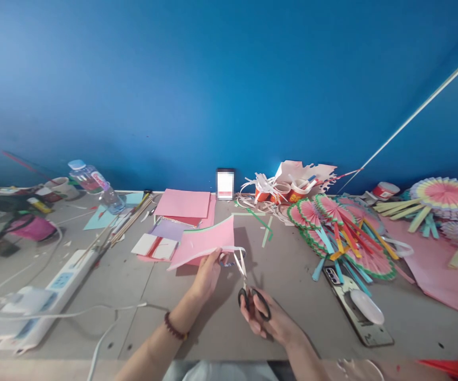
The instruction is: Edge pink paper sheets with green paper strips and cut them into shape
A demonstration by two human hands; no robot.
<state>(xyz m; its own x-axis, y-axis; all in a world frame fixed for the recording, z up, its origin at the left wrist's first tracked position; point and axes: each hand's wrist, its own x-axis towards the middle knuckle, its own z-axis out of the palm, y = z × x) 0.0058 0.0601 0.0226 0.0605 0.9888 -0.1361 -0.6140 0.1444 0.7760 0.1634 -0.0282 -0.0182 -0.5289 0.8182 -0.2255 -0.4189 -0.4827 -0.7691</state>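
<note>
Head view: our left hand (208, 272) pinches a curved pink, green-edged paper sheet (213, 236) above the flat grey table (133, 275); our right hand (272, 317) grips black-handled metal scissors (245, 281); trimming looks partly done, unfinished.

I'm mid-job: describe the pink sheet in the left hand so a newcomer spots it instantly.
Below the blue wall is a grey table. Near its middle, the left hand holds the pink sheet, beside scissors in the right hand. Unlike the plain pink sheets behind, it curves, edged green on its far side.
</note>
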